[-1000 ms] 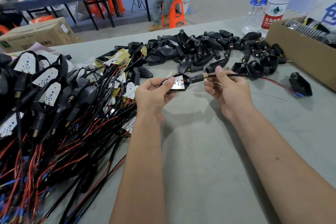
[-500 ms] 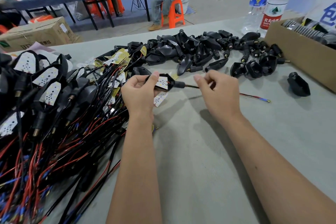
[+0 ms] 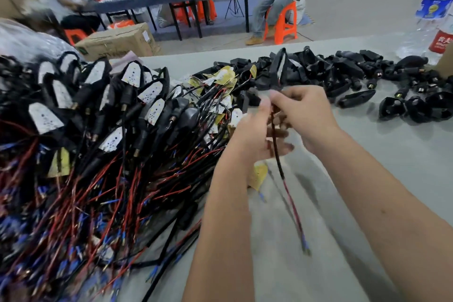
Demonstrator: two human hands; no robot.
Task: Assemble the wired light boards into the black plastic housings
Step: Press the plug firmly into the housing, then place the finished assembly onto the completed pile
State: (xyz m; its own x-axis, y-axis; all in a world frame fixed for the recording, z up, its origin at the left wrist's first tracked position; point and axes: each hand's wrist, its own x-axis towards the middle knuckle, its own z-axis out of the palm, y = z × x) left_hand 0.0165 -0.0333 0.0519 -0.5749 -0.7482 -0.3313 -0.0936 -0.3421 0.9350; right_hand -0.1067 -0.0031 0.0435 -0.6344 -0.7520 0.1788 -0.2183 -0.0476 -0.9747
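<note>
The two hands are close together over the grey table (image 3: 367, 203). The right hand (image 3: 308, 117) pinches one wired unit near its neck, so the black housing (image 3: 278, 68) stands up above the fingers. Its wire (image 3: 282, 167) hangs down, black at the top and red lower, with a blue tip. The left hand (image 3: 255, 135) has its thumb up against the wire, but it is blurred and I cannot tell if it grips.

On the left lies a big pile of finished units (image 3: 85, 117), too many to count, with white boards in black shells and red, black and blue wires all tangled. Past the hands sits a heap of loose boards with yellow paper (image 3: 220, 78). On the right lie many empty black housings (image 3: 355, 76), also too many to count.

Two water bottles (image 3: 434, 12) stand at the far right. One cardboard box (image 3: 117, 40) sits on the floor. One person sits on an orange stool (image 3: 282, 23).
</note>
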